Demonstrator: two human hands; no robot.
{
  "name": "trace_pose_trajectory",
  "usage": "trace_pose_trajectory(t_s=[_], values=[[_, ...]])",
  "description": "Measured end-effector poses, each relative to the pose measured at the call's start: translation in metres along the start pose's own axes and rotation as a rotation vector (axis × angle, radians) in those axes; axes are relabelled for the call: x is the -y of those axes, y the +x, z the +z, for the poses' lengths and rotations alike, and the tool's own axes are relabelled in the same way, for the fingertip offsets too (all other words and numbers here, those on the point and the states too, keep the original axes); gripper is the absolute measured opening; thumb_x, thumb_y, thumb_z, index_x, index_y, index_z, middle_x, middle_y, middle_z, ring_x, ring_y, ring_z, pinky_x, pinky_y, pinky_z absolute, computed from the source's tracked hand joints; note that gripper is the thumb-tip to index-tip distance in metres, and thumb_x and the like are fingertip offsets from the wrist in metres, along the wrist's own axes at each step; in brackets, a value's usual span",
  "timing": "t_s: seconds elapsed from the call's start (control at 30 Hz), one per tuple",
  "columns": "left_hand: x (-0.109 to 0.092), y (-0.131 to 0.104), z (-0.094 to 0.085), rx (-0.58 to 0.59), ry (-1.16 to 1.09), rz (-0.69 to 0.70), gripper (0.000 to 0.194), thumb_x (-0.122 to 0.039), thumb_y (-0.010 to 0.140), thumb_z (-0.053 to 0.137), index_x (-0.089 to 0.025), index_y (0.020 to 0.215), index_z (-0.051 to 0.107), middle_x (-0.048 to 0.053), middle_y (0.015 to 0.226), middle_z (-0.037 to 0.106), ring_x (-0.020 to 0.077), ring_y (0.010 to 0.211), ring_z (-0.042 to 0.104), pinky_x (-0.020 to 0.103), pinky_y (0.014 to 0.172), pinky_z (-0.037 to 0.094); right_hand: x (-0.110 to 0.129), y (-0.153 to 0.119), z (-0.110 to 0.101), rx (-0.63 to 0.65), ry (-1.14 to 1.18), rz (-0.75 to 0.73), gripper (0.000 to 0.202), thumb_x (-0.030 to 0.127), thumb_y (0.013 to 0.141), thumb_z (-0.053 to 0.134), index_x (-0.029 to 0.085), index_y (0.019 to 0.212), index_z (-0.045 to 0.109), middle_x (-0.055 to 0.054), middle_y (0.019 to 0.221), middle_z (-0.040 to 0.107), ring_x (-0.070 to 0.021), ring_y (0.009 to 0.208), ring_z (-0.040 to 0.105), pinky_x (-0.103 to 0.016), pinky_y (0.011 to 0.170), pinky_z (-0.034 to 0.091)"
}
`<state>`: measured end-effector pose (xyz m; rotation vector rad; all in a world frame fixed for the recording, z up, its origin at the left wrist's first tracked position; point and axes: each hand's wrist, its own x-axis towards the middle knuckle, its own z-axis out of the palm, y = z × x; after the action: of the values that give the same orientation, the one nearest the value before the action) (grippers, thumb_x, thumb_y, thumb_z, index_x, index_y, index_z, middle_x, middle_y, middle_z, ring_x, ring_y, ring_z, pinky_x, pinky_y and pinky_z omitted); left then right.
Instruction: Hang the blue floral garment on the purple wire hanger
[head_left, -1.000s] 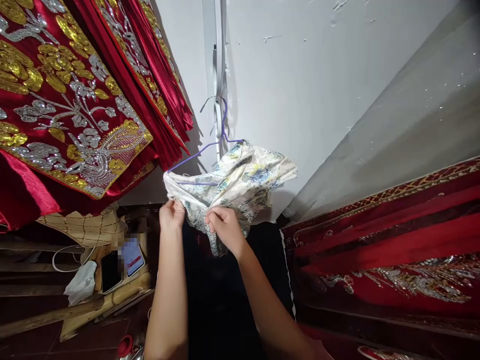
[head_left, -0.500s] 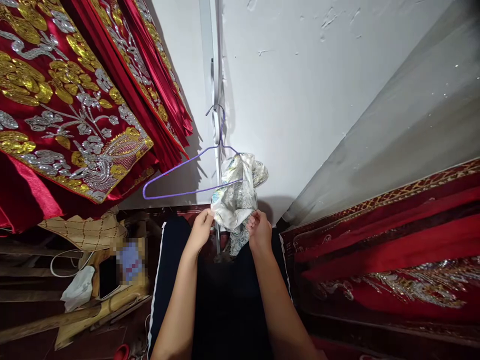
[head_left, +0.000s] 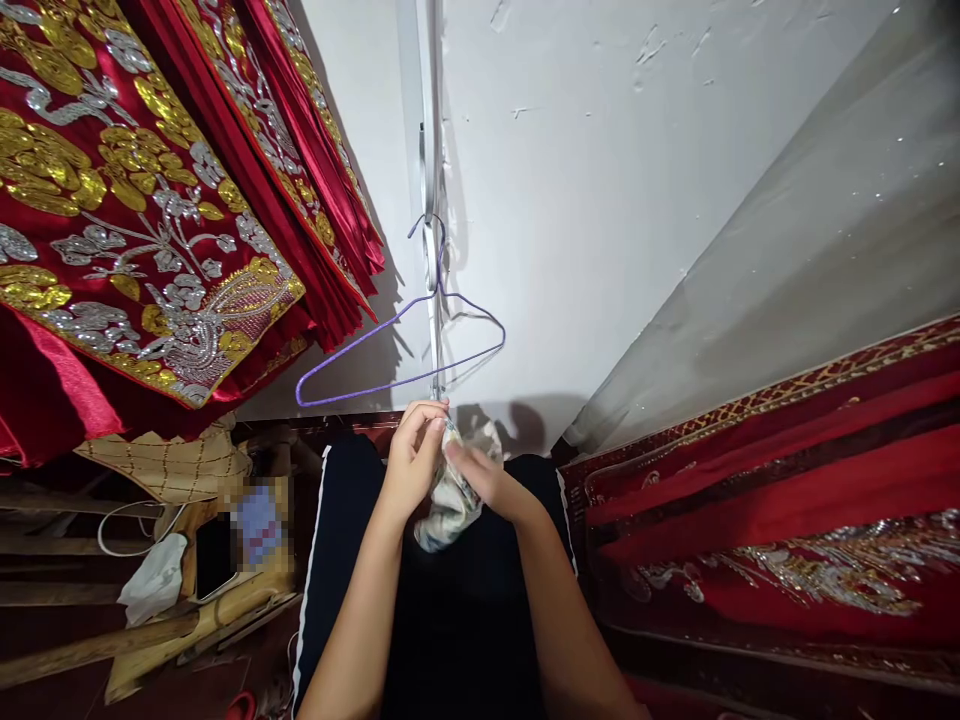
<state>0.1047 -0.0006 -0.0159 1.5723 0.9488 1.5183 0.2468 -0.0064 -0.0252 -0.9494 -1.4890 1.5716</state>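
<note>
A pale cloth (head_left: 448,520) with a faint coloured pattern is bunched up between my hands, over my lap. My left hand (head_left: 411,458) pinches its upper edge, thumb against the fingers. From the other side, my right hand (head_left: 487,480) grips the cloth with the thumb on top. Its exact kind is hidden by the folds. Just above my hands a purple wire hanger (head_left: 390,385) hangs bare by its hook from a metal strip (head_left: 430,190) on the wall.
Red drapes (head_left: 180,260) with gold and silver sequins hang at the left. More red embroidered fabric (head_left: 787,530) lies at the right. A wooden stool-like piece (head_left: 225,605) at lower left bears a phone (head_left: 215,555) and a crumpled white bag (head_left: 155,575). A white wall (head_left: 585,230) stands ahead.
The cloth has come off the right arm of the hanger and down towards my lap. My hands have moved closer together, bunching it; the hanger now hangs bare.
</note>
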Motion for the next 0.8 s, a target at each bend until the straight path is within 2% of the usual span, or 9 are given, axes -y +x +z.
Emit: trace_pose_trajectory(t_s=[0.1,0.17,0.23,0.33,0.47,0.53,0.63,0.73,0.8], values=[[0.01,-0.01,-0.016,0.093,-0.015,-0.126,0.023,-0.042,0.101,0.047,-0.021,0.101,0.059,0.007,0.102,0.063,0.0217,0.102,0.063,0.034,0.094,0.049,0.01,-0.004,-0.008,0.318,-0.198,0.047,0.025,0.033,0.075,0.08,0.02,0.095,0.071,-0.002,0.087,0.071,-0.0197,0.077,0.064,-0.03,0.071,0.052],[0.015,-0.022,-0.028,0.231,0.019,-0.234,0.029,-0.047,0.103,0.042,-0.022,0.108,0.055,0.005,0.095,0.063,0.019,0.087,0.061,0.031,0.082,0.05,0.02,0.0,-0.015,0.293,-0.313,-0.015,0.012,0.022,0.074,0.077,0.019,0.082,0.068,0.0,0.074,0.067,-0.015,0.063,0.057,-0.026,0.058,0.046],[0.018,-0.033,-0.039,0.404,0.118,-0.286,0.034,-0.051,0.101,0.044,-0.022,0.116,0.053,0.003,0.093,0.063,0.0197,0.086,0.06,0.031,0.081,0.049,0.033,0.006,-0.02,0.188,-0.381,-0.133,0.007,0.012,0.076,0.065,0.019,0.076,0.067,0.001,0.069,0.065,-0.0134,0.06,0.054,-0.025,0.055,0.042],[0.02,-0.044,-0.054,0.585,0.345,-0.294,0.037,-0.049,0.096,0.053,-0.021,0.12,0.057,0.005,0.098,0.067,0.0243,0.096,0.062,0.034,0.088,0.047,0.057,0.021,-0.026,-0.087,-0.361,-0.426,0.024,0.004,0.074,0.054,0.019,0.081,0.071,-0.001,0.081,0.072,-0.0163,0.072,0.063,-0.027,0.066,0.048],[0.018,-0.039,-0.081,0.497,0.66,-0.311,0.032,-0.038,0.098,0.046,-0.022,0.124,0.053,0.008,0.101,0.067,0.0259,0.092,0.063,0.034,0.083,0.046,0.075,0.053,-0.034,-0.45,-0.347,-0.684,0.018,0.014,0.082,0.059,0.021,0.09,0.074,-0.003,0.095,0.074,-0.0211,0.093,0.068,-0.032,0.085,0.052],[0.012,-0.031,-0.098,0.429,0.746,-0.29,0.028,-0.032,0.098,0.043,-0.022,0.122,0.051,0.005,0.094,0.065,0.0241,0.086,0.062,0.032,0.079,0.044,0.072,0.074,-0.039,-0.46,-0.374,-0.664,0.022,0.021,0.087,0.06,0.022,0.103,0.074,-0.004,0.11,0.074,-0.0229,0.108,0.066,-0.035,0.098,0.05],[-0.003,-0.018,-0.119,0.39,0.759,-0.245,0.019,-0.028,0.098,0.037,-0.022,0.105,0.054,0.0,0.082,0.06,0.0195,0.075,0.058,0.028,0.074,0.041,0.052,0.102,-0.045,-0.302,-0.425,-0.513,0.033,0.032,0.093,0.056,0.024,0.122,0.07,-0.006,0.129,0.069,-0.0249,0.126,0.059,-0.04,0.11,0.043],[-0.021,-0.011,-0.132,0.445,0.689,-0.261,0.021,-0.028,0.099,0.036,-0.021,0.097,0.057,0.0,0.082,0.062,0.0172,0.075,0.058,0.026,0.073,0.041,0.029,0.112,-0.049,-0.185,-0.496,-0.364,0.038,0.039,0.095,0.052,0.027,0.127,0.069,-0.005,0.129,0.069,-0.0264,0.124,0.06,-0.042,0.108,0.044],[-0.03,-0.01,-0.137,0.546,0.654,-0.309,0.023,-0.03,0.098,0.039,-0.02,0.094,0.059,0.0,0.083,0.064,0.017,0.076,0.058,0.026,0.073,0.042,0.018,0.109,-0.051,-0.186,-0.557,-0.291,0.037,0.043,0.095,0.053,0.029,0.125,0.069,-0.004,0.119,0.072,-0.0266,0.113,0.064,-0.041,0.102,0.047]])
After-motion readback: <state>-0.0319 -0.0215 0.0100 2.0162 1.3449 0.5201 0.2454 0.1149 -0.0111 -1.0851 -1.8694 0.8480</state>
